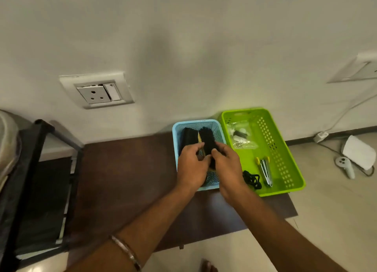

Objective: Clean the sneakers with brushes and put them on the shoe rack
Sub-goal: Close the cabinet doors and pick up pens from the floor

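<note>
A light blue basket point(195, 123) stands on a dark brown mat against the wall and holds two black-bristled brushes with wooden backs. Both hands reach into it. My right hand point(226, 165) has its fingers curled round the right brush point(207, 141). My left hand point(191, 165) pinches the same brush at its wooden edge. The left brush point(186, 138) lies in the basket beside them. No sneakers are in view. A black shoe rack point(38, 169) stands at the left edge.
A green basket point(289, 149) to the right of the blue one holds a plastic packet, a metal tool with yellow tips point(265, 169) and black laces point(252, 179). A white controller point(345, 165) and cable lie on the floor at right. A wall socket point(98, 92) is above left.
</note>
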